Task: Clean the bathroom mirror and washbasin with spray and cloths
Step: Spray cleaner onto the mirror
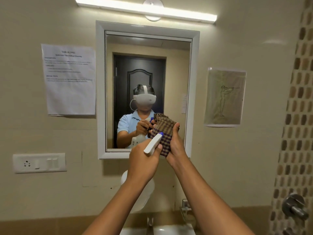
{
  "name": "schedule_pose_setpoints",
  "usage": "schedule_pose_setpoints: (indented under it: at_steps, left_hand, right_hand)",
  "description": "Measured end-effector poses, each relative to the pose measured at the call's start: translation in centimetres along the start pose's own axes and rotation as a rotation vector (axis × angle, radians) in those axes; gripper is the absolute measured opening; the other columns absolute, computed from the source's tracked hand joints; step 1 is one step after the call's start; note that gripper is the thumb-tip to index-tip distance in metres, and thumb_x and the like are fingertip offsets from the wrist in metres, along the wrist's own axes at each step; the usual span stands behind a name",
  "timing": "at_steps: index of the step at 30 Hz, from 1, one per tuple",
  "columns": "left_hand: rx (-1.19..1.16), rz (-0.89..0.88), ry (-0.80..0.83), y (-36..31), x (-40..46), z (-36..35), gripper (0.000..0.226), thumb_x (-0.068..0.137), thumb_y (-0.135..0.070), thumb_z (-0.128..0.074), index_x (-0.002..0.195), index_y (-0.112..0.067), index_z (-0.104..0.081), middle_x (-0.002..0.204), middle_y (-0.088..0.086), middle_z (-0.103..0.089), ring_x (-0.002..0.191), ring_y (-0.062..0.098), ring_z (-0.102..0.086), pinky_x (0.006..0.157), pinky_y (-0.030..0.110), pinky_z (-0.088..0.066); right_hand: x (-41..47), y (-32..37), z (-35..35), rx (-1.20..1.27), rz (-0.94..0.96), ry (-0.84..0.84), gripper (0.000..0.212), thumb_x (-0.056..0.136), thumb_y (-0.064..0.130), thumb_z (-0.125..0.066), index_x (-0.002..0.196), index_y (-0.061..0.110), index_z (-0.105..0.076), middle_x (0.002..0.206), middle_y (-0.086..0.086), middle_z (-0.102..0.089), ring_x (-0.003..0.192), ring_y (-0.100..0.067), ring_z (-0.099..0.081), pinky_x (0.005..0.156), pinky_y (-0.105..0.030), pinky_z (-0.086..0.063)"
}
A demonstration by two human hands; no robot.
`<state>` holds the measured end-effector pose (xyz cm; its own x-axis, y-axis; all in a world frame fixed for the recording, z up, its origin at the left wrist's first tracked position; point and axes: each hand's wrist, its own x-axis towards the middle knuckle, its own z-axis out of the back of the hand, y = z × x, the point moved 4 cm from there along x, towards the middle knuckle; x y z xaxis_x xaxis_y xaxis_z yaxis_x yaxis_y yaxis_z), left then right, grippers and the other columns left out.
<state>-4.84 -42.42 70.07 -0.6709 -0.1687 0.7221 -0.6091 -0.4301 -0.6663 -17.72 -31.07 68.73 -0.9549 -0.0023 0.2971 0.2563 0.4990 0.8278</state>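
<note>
The white-framed mirror (145,68) hangs on the wall straight ahead. In front of its lower edge my left hand (144,160) grips a white spray bottle (153,143), whose blue nozzle touches a brown checked cloth (163,131). My right hand (176,146) holds that cloth bunched and upright, thumb on its right side. The bottle's body (144,192) hangs below my left wrist, partly hidden by my forearm. The white washbasin (174,230) shows only its rim at the bottom edge, with a tap (149,222) above it.
A printed sheet (70,79) is taped left of the mirror and a line drawing (224,97) right of it. A switch and socket plate (39,162) sits low on the left. A metal valve (294,207) protrudes from the mosaic-tiled wall on the right.
</note>
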Motion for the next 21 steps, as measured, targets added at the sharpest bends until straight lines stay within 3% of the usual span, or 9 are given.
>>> schedule_pose_setpoints:
  at_steps: [3,11,17,21]
  left_hand:
    - [0.02,-0.005,-0.007,-0.4,0.3,-0.6,0.008,0.093,-0.022,-0.064,0.101,-0.023,-0.067,0.081,-0.008,-0.063,0.08,0.011,-0.063,0.069,0.03,-0.053]
    - [0.09,-0.008,-0.056,0.1,0.7,-1.3,0.024,0.092,-0.024,-0.065,0.115,-0.017,-0.07,0.097,0.003,-0.072,0.089,0.019,-0.065,0.078,0.04,-0.054]
    - [0.112,0.033,-0.063,1.3,0.0,-1.1,0.03,0.093,-0.029,-0.064,0.121,-0.018,-0.068,0.101,-0.001,-0.071,0.088,0.01,-0.062,0.066,0.014,-0.043]
    - [0.093,0.054,-0.061,1.7,-0.7,-1.1,0.028,0.092,-0.028,-0.065,0.118,-0.016,-0.068,0.091,-0.003,-0.068,0.078,0.005,-0.06,0.062,0.011,-0.041]
  right_hand:
    - [0.8,-0.1,0.3,-0.04,-0.014,-0.02,0.108,0.062,0.088,-0.058,0.141,0.016,-0.047,0.12,-0.017,-0.069,0.106,-0.034,-0.069,0.083,-0.046,-0.058]
    - [2.2,0.9,1.2,-0.035,0.031,-0.005,0.101,0.063,0.091,-0.053,0.13,0.017,-0.061,0.12,-0.014,-0.07,0.108,-0.034,-0.068,0.093,-0.056,-0.053]
    - [2.7,1.4,2.1,-0.001,0.047,0.025,0.08,0.082,0.079,-0.042,0.122,0.013,-0.067,0.116,-0.015,-0.072,0.106,-0.034,-0.069,0.097,-0.053,-0.052]
    - [2.5,1.5,1.8,-0.018,0.019,-0.01,0.099,0.061,0.091,-0.054,0.124,0.016,-0.065,0.12,-0.014,-0.07,0.109,-0.034,-0.068,0.098,-0.058,-0.05]
